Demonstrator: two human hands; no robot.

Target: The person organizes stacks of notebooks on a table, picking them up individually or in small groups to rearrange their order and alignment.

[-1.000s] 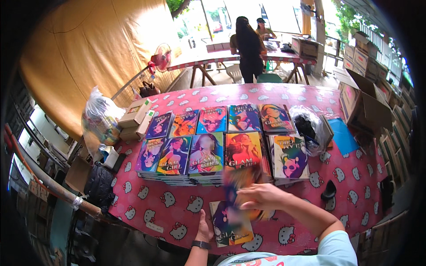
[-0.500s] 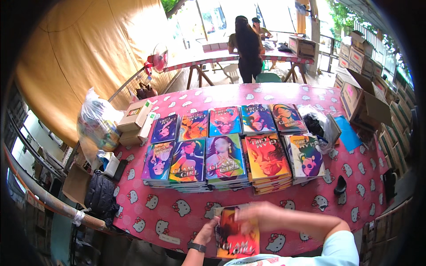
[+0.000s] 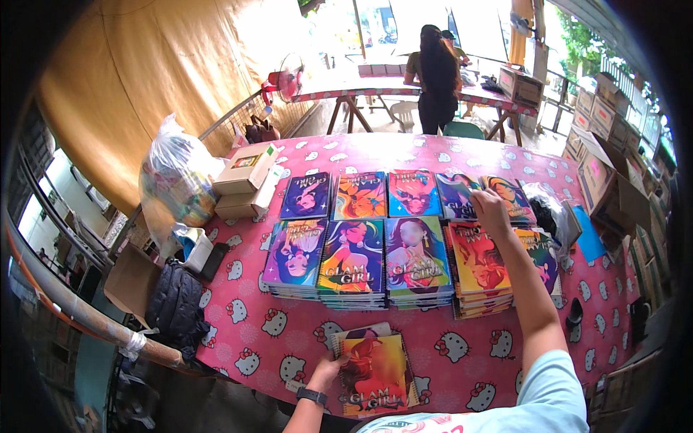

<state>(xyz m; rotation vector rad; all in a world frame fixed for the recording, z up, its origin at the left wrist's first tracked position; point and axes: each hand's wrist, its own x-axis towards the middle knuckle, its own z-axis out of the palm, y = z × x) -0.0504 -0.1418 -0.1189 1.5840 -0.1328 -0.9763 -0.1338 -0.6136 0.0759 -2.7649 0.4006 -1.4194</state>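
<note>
My left hand (image 3: 329,369) grips a small pile of spiral notebooks at its left edge, thumb on top, at the near edge of the table. A notebook with a red and yellow cover (image 3: 377,375) tops that pile, and another one (image 3: 361,333) sticks out beyond it. My right arm stretches over the stacks. The fingers of my right hand (image 3: 492,208) are curled closed at the right edge of a dark blue notebook (image 3: 455,198) in the far row. Two rows of colourful notebook stacks stand before me, among them an orange-red one (image 3: 480,263) under my right wrist.
A pink patterned cloth (image 3: 245,328) covers the table. Cardboard boxes (image 3: 245,169), a filled plastic bag (image 3: 173,184) and a black backpack (image 3: 177,307) are at the left. An open carton (image 3: 603,177) and a blue sheet (image 3: 588,234) lie right. Two people work at another table behind.
My right hand has moved from the notebooks in front of me to the far row of stacks. My left hand still holds its pile. The view has shifted a little.
</note>
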